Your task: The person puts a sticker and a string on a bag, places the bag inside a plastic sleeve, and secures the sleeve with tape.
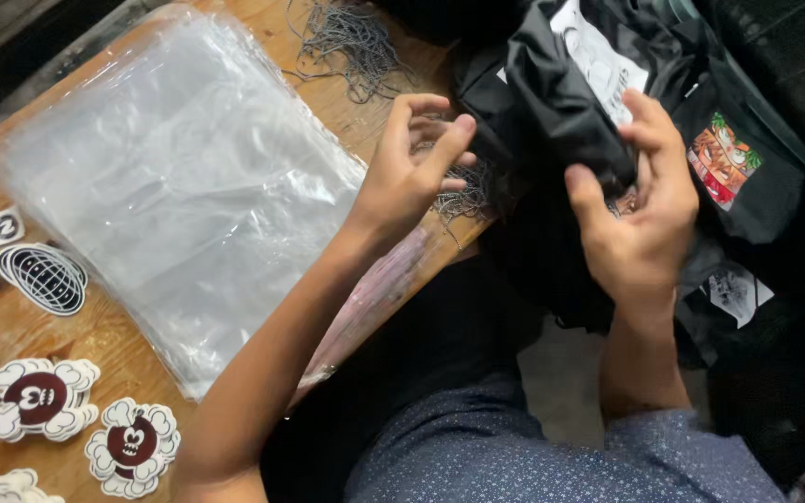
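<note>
While we are sitting at the wooden table, we are working a black garment in front of us, and by our judgement the job is only partly along: the stack of clear plastic bags is lying flat and looks unfilled, and more dark printed clothing is piling up on the right. Our right hand is curling around a fold of the black garment, thumb up and fingers pressing into the cloth. Our left hand is hovering just beside it with fingertips pinching together, seemingly on a thin grey string from the tangle of strings, though we cannot tell for certain. Cut-out stickers are lying along the table's left edge.
</note>
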